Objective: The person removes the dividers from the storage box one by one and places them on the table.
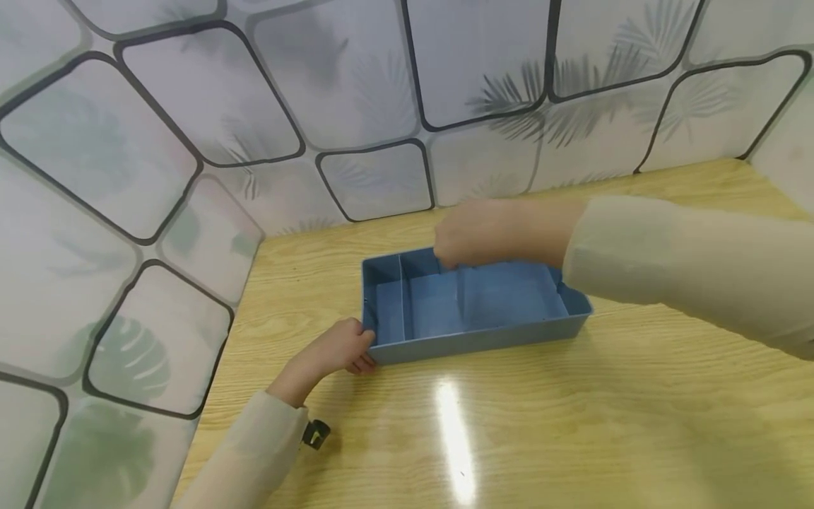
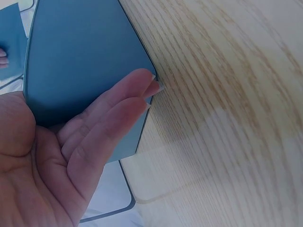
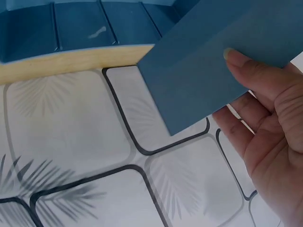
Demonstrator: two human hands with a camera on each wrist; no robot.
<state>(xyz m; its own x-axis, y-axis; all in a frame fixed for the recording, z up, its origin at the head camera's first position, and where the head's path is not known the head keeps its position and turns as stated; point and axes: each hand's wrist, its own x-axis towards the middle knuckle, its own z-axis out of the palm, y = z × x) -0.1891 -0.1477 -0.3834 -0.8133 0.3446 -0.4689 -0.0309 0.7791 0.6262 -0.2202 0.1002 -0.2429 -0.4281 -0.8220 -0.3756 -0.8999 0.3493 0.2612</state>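
Steadying the near left corner of the blue tray (image 1: 477, 342), our left hand (image 1: 340, 346) has its thumb at the rim while its fingers (image 2: 113, 127) lie nearly straight along the outside of the wall, tips close to the bottom edge. The gap between thumb and fingers is narrow, and the tray's corner is what we have hold of. Our right hand (image 1: 473, 233) is above the tray's far side, pinching a flat blue panel (image 3: 203, 71); in the right wrist view our thumb presses on one face, with the other fingers behind it, closed to the panel's thickness. From the head view our hand hides much of that panel, so we cannot tell whether it touches the tray.

The tray sits flat on the wood-grain desk (image 1: 540, 424), its long side running across in front of us. A thin upright divider (image 1: 403, 300) stands in it towards the left end, and ribs show on an inner wall in the right wrist view. Our right sleeve (image 1: 649, 247) covers part of the right end. Behind, a leaf-patterned backdrop (image 1: 375, 177) meets the desk's far edge.
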